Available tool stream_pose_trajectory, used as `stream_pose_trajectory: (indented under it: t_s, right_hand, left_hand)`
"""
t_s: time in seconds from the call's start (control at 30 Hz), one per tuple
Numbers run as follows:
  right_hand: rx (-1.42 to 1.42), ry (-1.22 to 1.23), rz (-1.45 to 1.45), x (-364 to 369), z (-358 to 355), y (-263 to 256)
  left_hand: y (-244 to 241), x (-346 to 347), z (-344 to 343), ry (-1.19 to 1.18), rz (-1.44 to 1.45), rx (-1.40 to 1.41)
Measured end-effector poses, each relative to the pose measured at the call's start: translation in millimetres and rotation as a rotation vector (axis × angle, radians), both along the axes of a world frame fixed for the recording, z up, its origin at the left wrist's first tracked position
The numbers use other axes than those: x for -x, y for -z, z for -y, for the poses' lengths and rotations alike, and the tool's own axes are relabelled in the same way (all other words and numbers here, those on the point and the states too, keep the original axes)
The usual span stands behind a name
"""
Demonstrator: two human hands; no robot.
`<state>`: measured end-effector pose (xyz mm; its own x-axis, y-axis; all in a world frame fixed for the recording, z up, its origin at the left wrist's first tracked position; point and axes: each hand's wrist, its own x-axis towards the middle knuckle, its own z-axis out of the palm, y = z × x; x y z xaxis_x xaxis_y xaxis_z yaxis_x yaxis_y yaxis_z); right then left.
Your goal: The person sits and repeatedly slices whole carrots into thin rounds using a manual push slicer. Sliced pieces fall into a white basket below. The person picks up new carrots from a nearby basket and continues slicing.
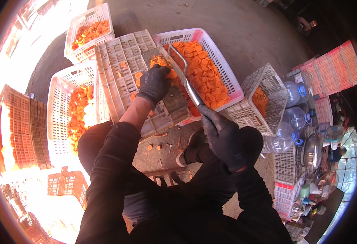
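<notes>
My left hand [155,83], in a dark work glove, holds a carrot piece [171,73] by the blade side of a worn board [177,99]. The board lies on an upturned plastic crate [126,58]. My right hand [222,137], also gloved, is closed around the metal handle of a long lever cutter [192,93], whose blade runs along the board's right edge. Small carrot scraps [158,60] lie on the board, and carrot slices [138,76] rest on the crate. Beyond the blade, many carrot slices [207,73] fill a white and pink crate [234,82].
Crates of carrot pieces stand at the left [55,122] and upper left [70,50]. A tilted crate [248,117] holding orange scraps is at the right, beside large clear bottles [295,117]. Carrot bits [159,147] lie on the floor near my shoe [181,158].
</notes>
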<state>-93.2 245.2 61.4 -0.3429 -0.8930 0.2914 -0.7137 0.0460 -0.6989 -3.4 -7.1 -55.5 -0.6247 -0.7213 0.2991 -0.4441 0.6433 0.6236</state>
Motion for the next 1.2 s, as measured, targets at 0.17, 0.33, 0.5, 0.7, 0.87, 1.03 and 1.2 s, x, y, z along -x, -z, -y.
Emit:
stream_pose_trajectory:
  t_s: [0.17, 0.33, 0.5, 0.7, 0.87, 1.03, 1.2]
  right_hand:
    - [0.049, -0.018, -0.014, 1.6, -5.0, 31.9]
    - [-0.126, 0.02, -0.006, 4.8, -22.8, 94.7]
    - [-0.107, 0.048, -0.081, 12.9, -24.1, 103.7]
    - [-0.097, 0.056, 0.002, 17.0, -13.1, 26.8]
    - [0.073, -0.024, -0.056, 10.4, 1.4, 6.0]
    - [-0.032, 0.014, -0.019, -0.9, -2.4, 2.1]
    - [-0.058, -0.003, -0.002, -0.7, -2.1, 11.1]
  left_hand:
    - [1.9, -2.2, 1.1, 0.026, -0.014, 0.034]
    - [-0.6, 0.3, 2.3, 0.028, 0.025, -0.005]
    - [-0.2, 0.4, -2.0, -0.014, -0.035, 0.016]
    - [-5.2, -2.3, -0.6, 0.027, 0.012, 0.011]
    - [-1.6, -0.2, -0.1, 0.007, -0.002, -0.011]
    - [-2.4, 0.7, -1.1, 0.017, -0.003, -0.037]
    - [1.1, 3.0, 0.3, 0.011, -0.054, -0.017]
